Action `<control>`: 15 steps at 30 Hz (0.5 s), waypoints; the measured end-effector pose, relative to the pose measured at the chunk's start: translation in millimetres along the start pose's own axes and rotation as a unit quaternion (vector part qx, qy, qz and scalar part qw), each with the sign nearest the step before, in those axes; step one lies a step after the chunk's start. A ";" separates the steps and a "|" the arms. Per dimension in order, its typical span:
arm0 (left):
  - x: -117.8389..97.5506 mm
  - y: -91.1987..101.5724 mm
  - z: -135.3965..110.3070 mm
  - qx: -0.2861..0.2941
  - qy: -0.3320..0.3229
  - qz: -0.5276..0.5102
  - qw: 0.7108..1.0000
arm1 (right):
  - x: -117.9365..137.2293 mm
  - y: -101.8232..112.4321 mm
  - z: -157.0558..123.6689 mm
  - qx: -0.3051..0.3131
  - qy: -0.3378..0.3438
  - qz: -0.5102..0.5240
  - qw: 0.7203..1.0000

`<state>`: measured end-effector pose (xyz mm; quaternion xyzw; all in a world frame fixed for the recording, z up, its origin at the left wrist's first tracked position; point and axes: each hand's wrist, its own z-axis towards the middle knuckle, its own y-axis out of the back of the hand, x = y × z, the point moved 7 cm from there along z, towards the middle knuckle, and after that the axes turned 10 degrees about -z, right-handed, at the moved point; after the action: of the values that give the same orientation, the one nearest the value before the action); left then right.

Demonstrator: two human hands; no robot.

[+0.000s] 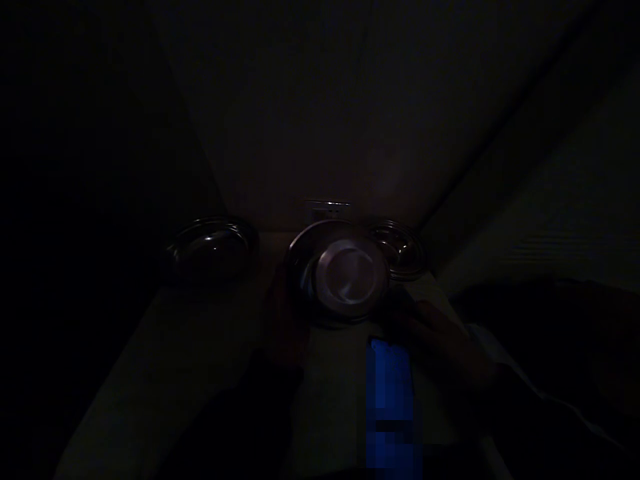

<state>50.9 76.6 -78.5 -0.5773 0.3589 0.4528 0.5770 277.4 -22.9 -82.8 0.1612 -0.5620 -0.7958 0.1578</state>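
The scene is very dark. A round steel plate (345,270) stands tilted up at the centre of a pale counter (210,360), its shiny inside facing me. My left hand (285,320) lies against the plate's left rim and my right hand (440,333) reaches to its lower right rim. The fingers of both hands are lost in the dark, so I cannot make out their grip.
A steel plate (215,247) lies at the back left and another (403,250) at the back right, both by the wall. A glowing blue rectangle (390,400) lies on the counter in front of me. Walls close in on the left and right.
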 end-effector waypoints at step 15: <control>15.6 6.1 4.1 -0.089 0.086 -0.155 0.980 | -40.2 36.6 31.5 -0.156 -0.254 0.204 0.933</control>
<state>49.9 81.9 -94.9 -0.7118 0.2717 0.3366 0.5534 302.3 9.5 -35.1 -0.1909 -0.4731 -0.8383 0.1921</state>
